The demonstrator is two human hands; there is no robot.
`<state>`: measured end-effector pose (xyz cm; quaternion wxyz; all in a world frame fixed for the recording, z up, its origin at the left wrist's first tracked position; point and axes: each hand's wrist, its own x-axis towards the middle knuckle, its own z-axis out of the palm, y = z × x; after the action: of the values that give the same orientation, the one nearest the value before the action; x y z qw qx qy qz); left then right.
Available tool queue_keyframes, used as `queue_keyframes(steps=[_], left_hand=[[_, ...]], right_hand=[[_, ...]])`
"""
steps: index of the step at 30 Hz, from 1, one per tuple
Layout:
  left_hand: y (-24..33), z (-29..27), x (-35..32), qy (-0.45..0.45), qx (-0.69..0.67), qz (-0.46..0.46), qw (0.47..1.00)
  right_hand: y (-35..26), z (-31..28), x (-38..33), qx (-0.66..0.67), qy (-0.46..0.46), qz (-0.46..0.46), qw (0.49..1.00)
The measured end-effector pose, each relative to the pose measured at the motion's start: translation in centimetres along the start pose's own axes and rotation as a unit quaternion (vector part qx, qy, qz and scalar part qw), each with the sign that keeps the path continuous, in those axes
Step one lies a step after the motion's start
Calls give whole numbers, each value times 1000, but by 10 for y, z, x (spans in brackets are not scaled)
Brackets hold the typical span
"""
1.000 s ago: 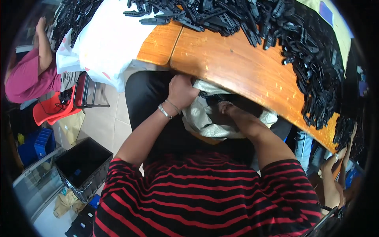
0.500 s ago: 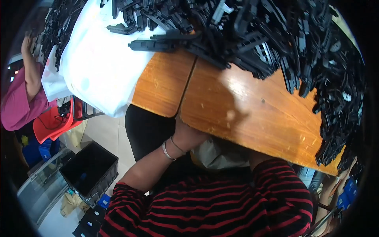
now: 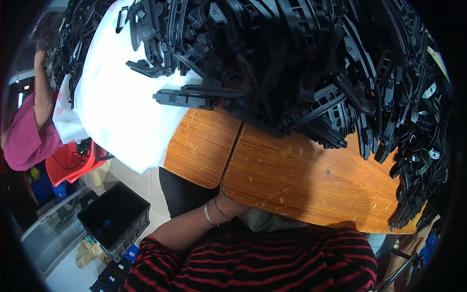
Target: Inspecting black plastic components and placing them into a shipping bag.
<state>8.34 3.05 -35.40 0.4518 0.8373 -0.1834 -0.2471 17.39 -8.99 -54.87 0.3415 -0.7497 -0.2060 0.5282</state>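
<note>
My left hand (image 3: 232, 206) reaches under the front edge of the wooden table (image 3: 292, 190). Only its wrist, with two bracelets (image 3: 210, 213), and the back of the hand show; the tabletop hides its fingers. Beside it, below the edge, lies a pale grey sheet or bag (image 3: 272, 221), partly covered by the table. My right hand is out of sight beneath the tabletop, past the striped sleeve (image 3: 348, 243). What either hand holds, if anything, cannot be seen. On the table, a big heap of black plastic clip-like parts (image 3: 228, 58) spreads from the middle to the right side.
A white sheet (image 3: 121, 97) covers the table's left part. On the floor at left stands a black crate (image 3: 114, 214), near a red plastic chair (image 3: 70, 163). A co-worker in a pink top (image 3: 36, 131) is at far left, one arm raised.
The view has tilted up, so table and heap appear lower in the picture. My right forearm, partly visible before, is now almost wholly hidden under the tabletop. My left hand remains at the edge.
</note>
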Motion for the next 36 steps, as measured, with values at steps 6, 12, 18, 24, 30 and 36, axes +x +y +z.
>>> queue_keyframes(steps=[6,12,18,24,30,36], left_hand=[[3,0,3,32,47,46,997],[34,-29,34,153,198,106,962],[28,-31,35,134,99,-6,986],[38,-45,33,201,264,75,941],[82,-50,-2,315,265,215,886],[111,-7,-18,80,-165,38,982]], right_hand=[[-12,-4,-15,-26,-18,44,999],[-22,-8,-70,-62,-5,117,991],[-45,15,-141,-81,31,200,976],[-91,28,-241,-89,300,135,940],[-134,70,-311,266,527,-31,807],[-161,84,-299,293,617,-120,721]])
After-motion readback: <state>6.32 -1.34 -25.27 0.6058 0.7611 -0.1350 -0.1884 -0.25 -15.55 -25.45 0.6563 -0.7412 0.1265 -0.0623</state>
